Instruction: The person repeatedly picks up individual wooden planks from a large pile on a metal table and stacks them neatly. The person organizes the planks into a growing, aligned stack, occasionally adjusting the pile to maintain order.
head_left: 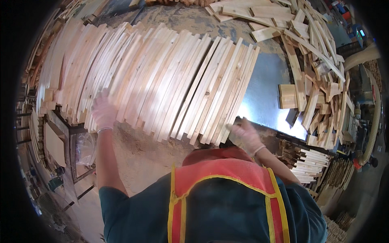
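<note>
A wide row of pale wooden strips (162, 81) lies side by side across the bench, their near ends uneven. My left hand (104, 110), in a thin whitish glove, is at the near ends of strips left of the middle, fingers stretched up over them. At the right end of the row, my right hand (247, 135), gloved alike and slightly blurred, is beside the near end of the last strips with its fingers apart. Neither hand is wrapped round a strip. A narrow dark gap runs between strips right of the middle.
A loose heap of offcut boards (310, 69) covers the right side of the bench. Bare shiny metal bench top (263, 93) shows between heap and row. Below its right edge are stacked strips (312, 164). A ribbed hose (375, 117) hangs far right, and a fan (52, 214) stands lower left.
</note>
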### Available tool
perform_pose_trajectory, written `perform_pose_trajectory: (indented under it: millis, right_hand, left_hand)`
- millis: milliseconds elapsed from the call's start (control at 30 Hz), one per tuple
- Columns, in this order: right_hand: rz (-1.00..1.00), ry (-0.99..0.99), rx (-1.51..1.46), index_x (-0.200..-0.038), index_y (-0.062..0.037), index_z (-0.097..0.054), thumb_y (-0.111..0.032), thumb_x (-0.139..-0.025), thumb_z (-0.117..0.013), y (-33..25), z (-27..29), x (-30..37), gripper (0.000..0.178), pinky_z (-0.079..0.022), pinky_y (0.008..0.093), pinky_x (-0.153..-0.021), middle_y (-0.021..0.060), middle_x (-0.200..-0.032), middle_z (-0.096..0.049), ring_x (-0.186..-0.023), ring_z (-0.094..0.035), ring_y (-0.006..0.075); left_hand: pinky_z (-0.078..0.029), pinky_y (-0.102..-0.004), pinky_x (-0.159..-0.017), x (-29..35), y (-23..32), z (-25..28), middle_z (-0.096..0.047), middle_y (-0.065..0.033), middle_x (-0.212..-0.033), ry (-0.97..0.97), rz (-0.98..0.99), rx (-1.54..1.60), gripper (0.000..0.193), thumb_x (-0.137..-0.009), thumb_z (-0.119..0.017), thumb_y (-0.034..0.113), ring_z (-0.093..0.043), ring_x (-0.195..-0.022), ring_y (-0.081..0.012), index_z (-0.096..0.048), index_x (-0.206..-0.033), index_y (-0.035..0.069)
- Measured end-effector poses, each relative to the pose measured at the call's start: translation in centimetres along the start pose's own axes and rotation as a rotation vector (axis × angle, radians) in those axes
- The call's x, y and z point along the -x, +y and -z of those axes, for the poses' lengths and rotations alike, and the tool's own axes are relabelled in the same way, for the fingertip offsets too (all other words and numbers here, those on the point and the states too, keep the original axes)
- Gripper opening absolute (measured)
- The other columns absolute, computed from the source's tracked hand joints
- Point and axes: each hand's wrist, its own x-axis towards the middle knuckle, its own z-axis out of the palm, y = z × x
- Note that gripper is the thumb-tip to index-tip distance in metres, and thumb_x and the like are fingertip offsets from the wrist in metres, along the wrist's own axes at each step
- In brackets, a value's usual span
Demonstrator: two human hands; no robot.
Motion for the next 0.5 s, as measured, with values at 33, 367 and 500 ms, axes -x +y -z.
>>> perform_pose_trajectory:
  millis: [33, 367, 500]
  right_hand:
    - [-0.052, -0.021, 0.081, -0.161, 0.0043, -0.032, -0.022, -0.093, -0.078, -1.0, -1.8, 1.3, 0.086, -0.045, 0.0355, -0.115, 0.0191, -0.148, -0.057, -0.138, -0.054, 0.0296]
    - [-0.168, -0.43, -0.816, -0.15, -0.0038, -0.047, -0.013, -0.082, -0.079, -2.4, 7.7, 1.2, 0.075, -0.058, 0.0481, -0.104, 0.0149, -0.131, -0.065, -0.118, -0.067, 0.032]
    - [-0.204, -0.483, -0.831, -0.15, -0.0071, -0.045, -0.014, -0.078, -0.088, -3.0, 9.5, 0.8, 0.085, -0.061, 0.0471, -0.099, 0.0149, -0.128, -0.066, -0.115, -0.07, 0.0315]
  left_hand:
    - [-0.027, -0.0469, -0.13, 0.1, 0.0, 0.6, -0.029, -0.0116, -0.173, -0.042, 0.131, 0.017, 0.071, -0.103, -0.058, 0.036, -0.029, -0.158, -0.0309, -0.03, -0.166, 0.022]
    - [-0.03, -0.0456, -0.127, 11.5, 13.9, 5.9, -0.041, -0.0186, -0.165, 0.097, -0.433, 0.663, 0.071, -0.094, -0.074, 0.032, -0.036, -0.154, -0.036, -0.048, -0.156, 0.009]
    - [-0.034, -0.0433, -0.125, 16.6, 24.4, 8.8, -0.048, -0.0245, -0.158, -0.105, -0.658, 0.94, 0.074, -0.093, -0.074, 0.03, -0.043, -0.15, -0.0349, -0.047, -0.156, 0.003]
